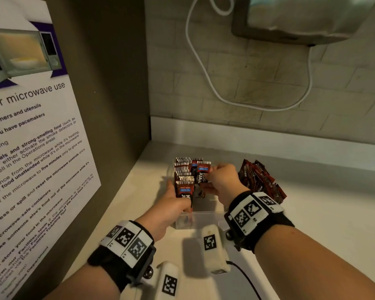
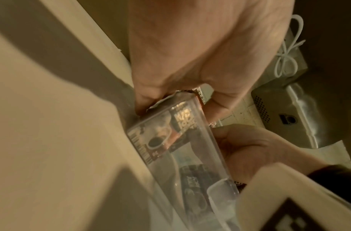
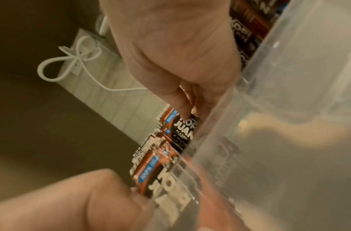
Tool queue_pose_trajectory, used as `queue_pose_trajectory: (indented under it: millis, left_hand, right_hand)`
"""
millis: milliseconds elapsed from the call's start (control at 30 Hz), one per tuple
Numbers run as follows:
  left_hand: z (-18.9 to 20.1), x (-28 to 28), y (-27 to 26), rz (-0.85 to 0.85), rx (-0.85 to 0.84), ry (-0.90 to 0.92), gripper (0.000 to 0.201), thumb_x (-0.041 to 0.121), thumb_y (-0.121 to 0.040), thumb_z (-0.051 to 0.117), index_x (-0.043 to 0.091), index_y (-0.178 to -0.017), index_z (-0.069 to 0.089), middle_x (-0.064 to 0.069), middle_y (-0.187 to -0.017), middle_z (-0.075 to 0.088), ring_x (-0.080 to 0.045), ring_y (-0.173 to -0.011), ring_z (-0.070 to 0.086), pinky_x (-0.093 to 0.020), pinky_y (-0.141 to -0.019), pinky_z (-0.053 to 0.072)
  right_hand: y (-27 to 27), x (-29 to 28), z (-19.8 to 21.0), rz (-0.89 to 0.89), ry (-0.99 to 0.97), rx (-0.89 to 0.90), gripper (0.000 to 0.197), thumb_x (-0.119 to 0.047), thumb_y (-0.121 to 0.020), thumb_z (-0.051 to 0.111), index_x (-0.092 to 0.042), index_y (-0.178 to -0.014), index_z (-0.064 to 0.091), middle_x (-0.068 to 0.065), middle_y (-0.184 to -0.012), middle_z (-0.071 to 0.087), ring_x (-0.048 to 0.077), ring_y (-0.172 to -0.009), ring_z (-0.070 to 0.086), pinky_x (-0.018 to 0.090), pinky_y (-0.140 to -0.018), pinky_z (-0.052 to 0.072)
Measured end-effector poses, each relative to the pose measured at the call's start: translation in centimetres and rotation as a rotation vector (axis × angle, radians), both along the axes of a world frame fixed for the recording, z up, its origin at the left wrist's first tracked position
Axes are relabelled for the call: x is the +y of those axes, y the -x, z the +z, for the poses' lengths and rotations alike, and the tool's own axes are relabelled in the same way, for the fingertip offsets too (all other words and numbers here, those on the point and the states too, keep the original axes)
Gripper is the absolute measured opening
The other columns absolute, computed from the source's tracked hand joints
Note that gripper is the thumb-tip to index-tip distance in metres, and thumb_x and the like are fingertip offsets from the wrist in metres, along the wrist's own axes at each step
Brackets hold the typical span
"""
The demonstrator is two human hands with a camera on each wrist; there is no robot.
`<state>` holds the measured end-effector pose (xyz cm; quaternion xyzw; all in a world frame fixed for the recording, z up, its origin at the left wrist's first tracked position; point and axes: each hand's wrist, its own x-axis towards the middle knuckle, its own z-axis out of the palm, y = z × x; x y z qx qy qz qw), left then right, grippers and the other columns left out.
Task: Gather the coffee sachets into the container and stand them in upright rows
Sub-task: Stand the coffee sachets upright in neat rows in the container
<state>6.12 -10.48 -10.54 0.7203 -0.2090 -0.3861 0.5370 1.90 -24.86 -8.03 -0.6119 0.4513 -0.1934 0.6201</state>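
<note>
A clear plastic container (image 1: 206, 214) sits on the pale counter, with rows of red-and-black coffee sachets (image 1: 185, 169) standing upright at its far left. My left hand (image 1: 179, 194) reaches in along the left wall and grips the nearest standing sachets (image 2: 166, 136), thumb against the front one. My right hand (image 1: 208, 177) pinches the top of one sachet (image 3: 183, 131) in the neighbouring row, inside the container (image 3: 269, 125). A loose pile of sachets (image 1: 261, 180) lies on the counter right of the container. The near half of the container (image 2: 190, 164) holds nothing upright.
A dark side panel with a microwave-use poster (image 1: 30, 148) closes off the left. The tiled back wall carries a looping white cable (image 1: 200, 66) and a grey wall-mounted appliance (image 1: 307, 16). White tagged modules (image 1: 212, 245) hang under both wrists.
</note>
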Motion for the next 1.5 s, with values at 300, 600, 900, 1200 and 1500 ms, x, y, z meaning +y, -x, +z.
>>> queue_pose_trajectory:
  millis: [300,600,900,1200,1500]
  left_hand:
    - [-0.5,-1.0,-0.6,0.06,-0.034,0.019,0.073,0.006,-0.091,0.049,0.036,-0.15,0.019,0.002,-0.12,0.057,-0.015,-0.104,0.056,-0.032,-0.081,0.047]
    - [-0.6,-1.2,-0.4,0.056,-0.038,0.015,0.065,0.005,-0.093,0.049,0.037,-0.145,0.026,0.005,-0.117,0.056,-0.011,-0.103,0.054,-0.033,-0.085,0.043]
    - [-0.6,-1.2,-0.4,0.044,-0.038,0.023,0.065,0.001,-0.092,0.047,0.036,-0.143,0.029,0.004,-0.114,0.058,-0.01,-0.101,0.055,-0.028,-0.077,0.044]
    - [-0.3,-1.0,-0.4,0.048,-0.028,0.041,0.064,0.0,-0.09,0.046,0.039,-0.139,0.031,0.007,-0.11,0.059,-0.008,-0.097,0.055,-0.026,-0.071,0.042]
    - [0.2,-1.5,-0.6,0.063,-0.01,0.096,0.083,-0.007,-0.086,0.038,0.05,-0.144,0.024,-0.004,-0.119,0.062,-0.025,-0.109,0.06,-0.047,-0.094,0.05]
  right_hand:
    - [-1.1,0.0,-2.4,-0.06,0.084,0.038,0.022,0.002,-0.08,0.068,-0.012,-0.07,0.055,0.017,-0.086,0.069,0.034,-0.083,0.069,0.052,-0.077,0.057]
    - [-1.2,0.2,-2.4,-0.111,0.216,0.096,0.026,-0.01,-0.075,0.078,-0.014,-0.069,0.053,0.01,-0.082,0.067,0.026,-0.081,0.067,0.046,-0.077,0.058]
    - [-1.3,0.4,-2.1,-0.092,0.273,0.107,0.033,-0.014,-0.069,0.084,-0.012,-0.064,0.052,0.011,-0.077,0.067,0.029,-0.081,0.069,0.047,-0.077,0.058]
    - [-0.5,0.4,-1.3,-0.109,0.317,0.046,0.032,-0.023,-0.074,0.081,-0.012,-0.069,0.051,0.008,-0.073,0.062,0.029,-0.079,0.067,0.042,-0.074,0.058]
    - [0.0,3.4,0.6,0.147,0.039,-0.099,0.023,-0.034,-0.093,0.053,-0.015,-0.083,0.063,0.013,-0.096,0.071,0.03,-0.092,0.068,0.041,-0.082,0.055]
